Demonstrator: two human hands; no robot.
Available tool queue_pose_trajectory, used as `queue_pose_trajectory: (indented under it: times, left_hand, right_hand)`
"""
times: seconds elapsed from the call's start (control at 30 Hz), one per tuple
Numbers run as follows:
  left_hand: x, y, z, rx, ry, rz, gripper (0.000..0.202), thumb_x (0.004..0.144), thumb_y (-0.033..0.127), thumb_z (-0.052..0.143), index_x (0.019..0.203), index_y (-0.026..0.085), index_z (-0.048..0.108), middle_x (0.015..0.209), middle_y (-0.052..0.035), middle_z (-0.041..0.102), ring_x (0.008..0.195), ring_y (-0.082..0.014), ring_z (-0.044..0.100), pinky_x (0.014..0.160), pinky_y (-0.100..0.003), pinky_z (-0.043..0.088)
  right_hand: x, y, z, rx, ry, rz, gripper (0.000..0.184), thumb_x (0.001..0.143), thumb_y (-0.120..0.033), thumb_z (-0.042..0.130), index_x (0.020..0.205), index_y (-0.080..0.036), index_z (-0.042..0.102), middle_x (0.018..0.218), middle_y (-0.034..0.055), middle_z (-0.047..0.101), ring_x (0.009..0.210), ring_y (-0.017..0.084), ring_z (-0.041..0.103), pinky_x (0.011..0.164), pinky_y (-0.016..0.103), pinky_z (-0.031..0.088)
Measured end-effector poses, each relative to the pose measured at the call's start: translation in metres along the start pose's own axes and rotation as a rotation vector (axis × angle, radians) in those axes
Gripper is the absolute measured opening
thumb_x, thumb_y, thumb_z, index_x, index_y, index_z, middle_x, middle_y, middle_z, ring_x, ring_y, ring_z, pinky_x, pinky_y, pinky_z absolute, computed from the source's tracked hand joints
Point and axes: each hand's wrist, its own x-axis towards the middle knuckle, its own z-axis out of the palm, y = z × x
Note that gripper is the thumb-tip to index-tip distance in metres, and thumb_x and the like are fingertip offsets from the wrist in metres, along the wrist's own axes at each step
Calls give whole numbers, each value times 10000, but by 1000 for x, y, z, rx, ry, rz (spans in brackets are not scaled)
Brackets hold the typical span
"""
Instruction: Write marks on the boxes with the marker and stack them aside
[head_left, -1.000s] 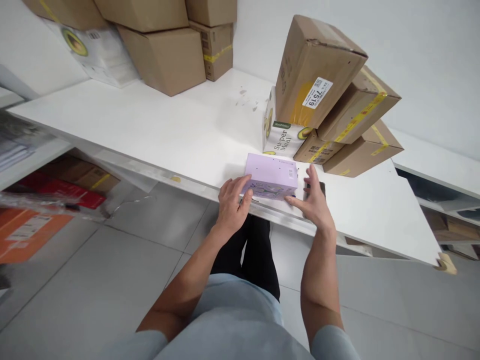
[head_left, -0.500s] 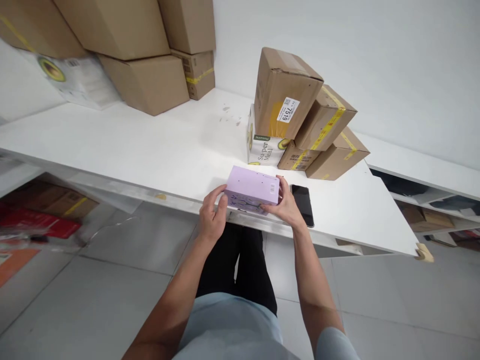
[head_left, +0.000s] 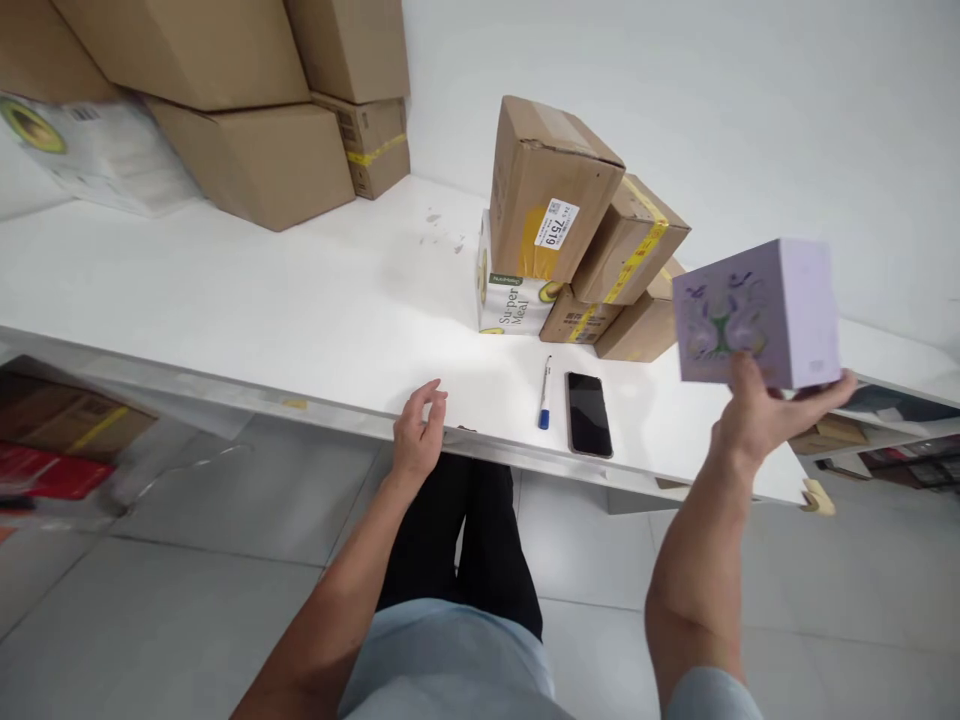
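Observation:
A lilac box with a printed purple and green pattern is held up in the air at the right. My right hand grips it from below, with the thumb on the patterned face and fingers under the plain side. My left hand is at the front edge of the white table, fingers partly spread and holding nothing. Between the hands, a white marker with a blue cap lies on the table. Beside it rests a dark-screened phone.
Behind the marker stands a stack of taped brown cartons with a white avocado-print box at its base. More cartons are piled at the back left. A shelf with boxes is at the far right.
My right hand has lifted the lilac box off the table and carried it right, turning its patterned face toward me. My left hand has let go. The marker has come into view.

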Motion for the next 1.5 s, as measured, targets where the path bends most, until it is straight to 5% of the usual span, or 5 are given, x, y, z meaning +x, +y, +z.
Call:
queue_pose_trajectory:
  times: [0.37, 0.63, 0.87, 1.23, 1.5]
  left_hand:
    - [-1, -14, 17, 313, -86, 258, 330, 956, 344, 463, 1176, 197, 659, 1092, -113, 749, 1144, -297, 660, 1063, -527, 468]
    - [-6, -15, 18, 396, -127, 285, 336, 898, 273, 536, 1197, 246, 686, 1175, -90, 751, 1241, -326, 634, 1113, -563, 413]
    - [-8, -12, 19, 400, -178, 288, 300, 902, 249, 545, 1155, 255, 705, 1204, -94, 742, 1283, -330, 608, 1128, -567, 368]
    - [-11, -4, 11, 383, -254, 297, 238, 907, 179, 536, 1002, 231, 748, 1201, -106, 731, 1320, -327, 580, 1135, -597, 359]
    - [-8, -10, 9, 205, -227, 300, 190, 883, 192, 579, 941, 223, 757, 1138, -104, 747, 1286, -343, 612, 1141, -631, 373]
  right_hand:
    - [117, -27, 109, -200, -124, 284, 1182, 705, -459, 798, 1596, -152, 85, 1597, 289, 232, 1511, 447, 267, 1235, 575, 199]
    - [76, -25, 117, -110, -21, 117, 924, 816, -395, 636, 1557, -102, 167, 1524, 263, 303, 1415, 338, 417, 1173, 495, 377]
    - [22, -108, 152, -77, -208, -439, 875, 796, -638, 610, 1514, -252, 293, 1488, 186, 311, 1443, 378, 333, 1089, 655, 380]
    - [8, -178, 240, -251, -364, -247, 1011, 597, -834, 678, 1368, -219, 457, 1577, 258, 129, 1423, 574, 198, 993, 852, 239]
    - [-34, -173, 181, 56, -143, -520, 721, 698, -675, 676, 1260, -262, 492, 1320, 130, 345, 1323, 387, 401, 1074, 696, 379]
